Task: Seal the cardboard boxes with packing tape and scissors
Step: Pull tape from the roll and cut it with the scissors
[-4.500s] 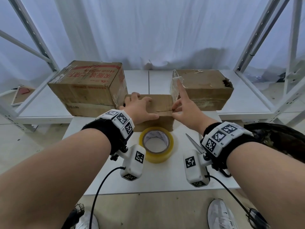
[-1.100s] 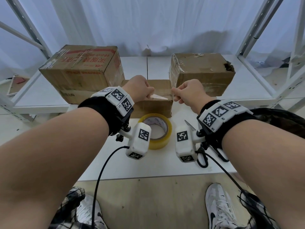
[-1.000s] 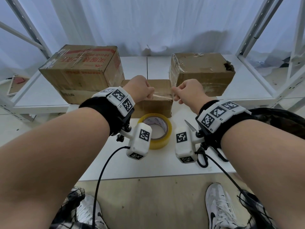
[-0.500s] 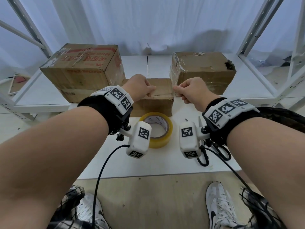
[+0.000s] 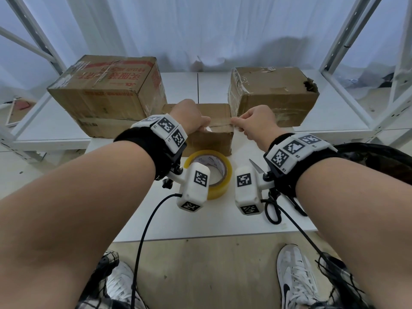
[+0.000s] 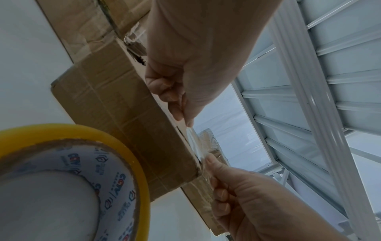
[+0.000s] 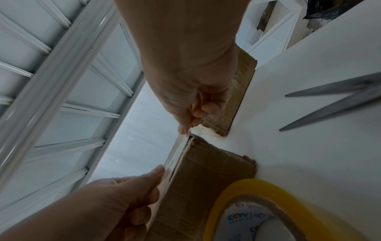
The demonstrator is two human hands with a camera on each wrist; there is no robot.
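Nearest on the white tabletop [image 5: 200, 224] lies the yellow tape roll [image 5: 219, 175], flat on its side, with the scissors [image 7: 338, 97] just to its right, blades parted and partly hidden under the right wrist in the head view. Just behind the roll stands the small box [image 5: 211, 139], touching the tabletop. Above its top, a clear tape strip [image 6: 194, 143] is stretched from side to side. The left hand [image 5: 189, 117] pinches the strip's left end between thumb and curled fingers, over the left part of the box top. The right hand [image 5: 256, 123] pinches the other end the same way, at the box's right edge, so each grip is closed on the tape. Whether the strip already touches the cardboard along its length cannot be told. Farther back, on the white shelf [image 5: 214, 85], a large box [image 5: 107, 90] with red print sits to the left and a medium box [image 5: 274, 94] with a torn corner to the right, the small box between them. A white curtain [image 5: 200, 30] hangs behind.
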